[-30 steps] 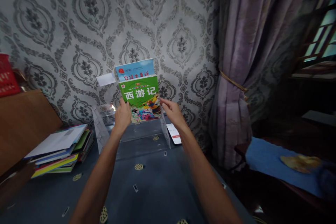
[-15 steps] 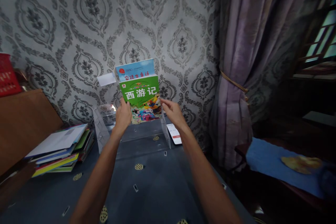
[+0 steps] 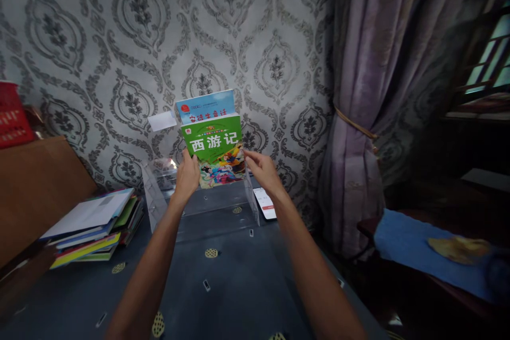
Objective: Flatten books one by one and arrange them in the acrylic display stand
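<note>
A green picture book (image 3: 215, 151) with large white characters stands upright, tilted back a little, between my two hands. My left hand (image 3: 187, 174) is closed on its left edge. At the right edge, my right hand (image 3: 263, 169) pinches the book between thumb and fingers. Behind it a light-blue book (image 3: 205, 103) with red lettering shows only its upper part. Both books are at a clear plastic rack (image 3: 215, 207) on the table; the green book hides much of the rack's middle, so I cannot tell what its lower edge rests on.
A stack of books and papers (image 3: 93, 226) lies left of the rack. A phone (image 3: 265, 203) with a lit screen is beside the rack's right side. A brown box (image 3: 40, 186) and a red basket (image 3: 14, 117) stand far left. A purple curtain (image 3: 354, 117) hangs at right.
</note>
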`<state>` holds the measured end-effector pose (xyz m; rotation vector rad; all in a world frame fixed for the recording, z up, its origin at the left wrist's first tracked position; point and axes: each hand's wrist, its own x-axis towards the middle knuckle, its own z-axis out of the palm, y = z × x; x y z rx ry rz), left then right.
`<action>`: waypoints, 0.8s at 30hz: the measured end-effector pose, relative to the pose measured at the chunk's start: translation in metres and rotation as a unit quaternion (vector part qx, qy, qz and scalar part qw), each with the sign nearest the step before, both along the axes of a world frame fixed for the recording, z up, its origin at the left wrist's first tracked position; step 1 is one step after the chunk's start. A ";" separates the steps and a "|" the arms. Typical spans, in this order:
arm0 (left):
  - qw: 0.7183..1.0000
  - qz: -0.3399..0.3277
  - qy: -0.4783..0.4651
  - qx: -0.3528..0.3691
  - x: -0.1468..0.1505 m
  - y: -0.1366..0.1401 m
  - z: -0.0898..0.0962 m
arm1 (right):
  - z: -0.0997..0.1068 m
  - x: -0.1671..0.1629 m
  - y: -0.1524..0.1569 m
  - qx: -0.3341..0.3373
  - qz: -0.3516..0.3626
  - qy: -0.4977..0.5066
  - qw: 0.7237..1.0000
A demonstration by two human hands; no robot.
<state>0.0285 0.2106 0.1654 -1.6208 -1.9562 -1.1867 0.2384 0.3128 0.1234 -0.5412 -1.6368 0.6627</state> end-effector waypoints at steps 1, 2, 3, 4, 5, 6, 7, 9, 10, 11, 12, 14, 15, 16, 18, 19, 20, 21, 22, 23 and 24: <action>1.000 -0.002 -0.003 0.002 0.000 0.000 0.000 | 0.000 0.000 0.000 -0.005 0.003 0.004 1.000; 1.000 -0.003 -0.004 0.002 0.000 0.000 0.000 | 0.000 -0.001 0.000 -0.010 0.009 0.008 1.000; 1.000 -0.001 -0.005 0.001 0.001 -0.001 0.000 | 0.000 -0.001 0.000 -0.015 0.014 0.012 1.000; 1.000 0.002 -0.006 -0.001 0.002 -0.002 0.001 | -0.001 -0.001 0.000 -0.017 0.016 0.015 1.000; 1.000 0.007 -0.008 -0.004 0.003 -0.002 0.001 | -0.001 -0.001 0.000 -0.020 0.018 0.017 1.000; 1.000 0.013 -0.010 -0.009 0.005 -0.003 0.002 | -0.001 -0.001 0.001 -0.022 0.020 0.019 0.999; 1.000 0.019 -0.012 -0.015 0.006 -0.004 0.002 | -0.002 0.000 0.001 -0.024 0.022 0.021 0.999; 0.999 0.029 -0.011 -0.027 0.008 -0.004 0.003 | -0.003 0.000 0.003 -0.030 0.026 0.022 0.999; 0.999 0.031 -0.009 -0.031 0.009 -0.005 0.004 | -0.003 0.000 0.004 -0.033 0.027 0.022 0.999; 0.999 0.031 -0.007 -0.032 0.010 -0.005 0.004 | -0.004 0.000 0.005 -0.036 0.028 0.022 0.999; 0.999 0.031 -0.005 -0.031 0.010 -0.005 0.004 | -0.004 0.000 0.005 -0.038 0.028 0.021 0.999; 0.999 0.032 -0.004 -0.029 0.010 -0.006 0.003 | -0.005 0.000 0.007 -0.039 0.026 0.022 0.999; 0.999 0.033 -0.004 -0.029 0.010 -0.006 0.003 | -0.005 -0.001 0.007 -0.039 0.026 0.023 0.999; 0.999 0.035 -0.005 -0.030 0.010 -0.006 0.003 | -0.005 -0.001 0.007 -0.037 0.025 0.026 0.999; 0.999 0.035 -0.005 -0.029 0.010 -0.006 0.002 | -0.005 -0.002 0.008 -0.036 0.024 0.029 0.999; 0.999 0.033 -0.005 -0.028 0.010 -0.006 0.002 | -0.005 -0.002 0.008 -0.035 0.023 0.030 0.999; 0.999 0.032 -0.006 -0.027 0.010 -0.006 0.001 | -0.005 -0.001 0.008 -0.035 0.022 0.029 0.999; 0.999 0.030 -0.007 -0.026 0.010 -0.007 0.001 | -0.005 -0.001 0.008 -0.035 0.021 0.028 0.999; 0.999 0.029 -0.008 -0.025 0.010 -0.007 0.001 | -0.005 -0.001 0.007 -0.035 0.020 0.026 0.999; 0.999 0.028 -0.009 -0.025 0.010 -0.007 0.001 | -0.005 0.000 0.007 -0.036 0.019 0.024 0.999; 0.999 0.028 -0.010 -0.024 0.010 -0.007 0.001 | -0.005 0.000 0.007 -0.036 0.019 0.023 0.999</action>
